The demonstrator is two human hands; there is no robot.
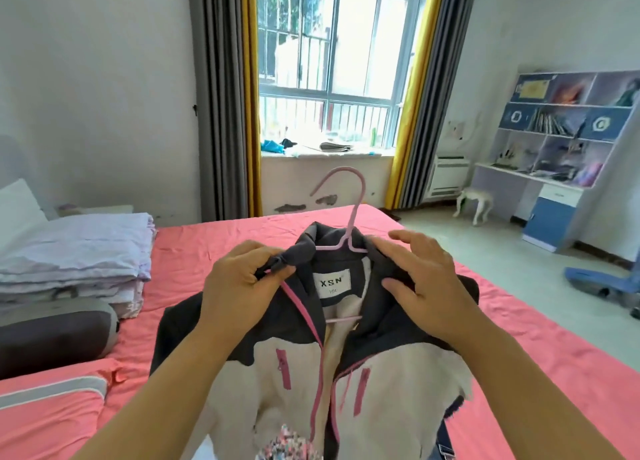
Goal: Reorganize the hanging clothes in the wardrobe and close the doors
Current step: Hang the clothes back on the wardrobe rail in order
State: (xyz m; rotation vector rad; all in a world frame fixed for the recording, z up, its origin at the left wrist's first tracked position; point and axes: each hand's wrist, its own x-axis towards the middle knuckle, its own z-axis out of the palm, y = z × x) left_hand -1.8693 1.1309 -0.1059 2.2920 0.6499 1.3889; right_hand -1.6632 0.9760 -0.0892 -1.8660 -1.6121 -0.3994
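Head view: a jacket (346, 362) on a pink hanger (341, 213) lies on the bed (519, 338). The left hand (239, 286) pinches the jacket's grey collar with curled fingers. The right hand (426, 286) rests on the other shoulder, fingers nearly straight and spread.

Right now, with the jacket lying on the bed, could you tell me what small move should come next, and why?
Probably seat the right shoulder on the pink hanger: the left hand pinches the collar of the jacket, and the right hand lies open on the other shoulder.
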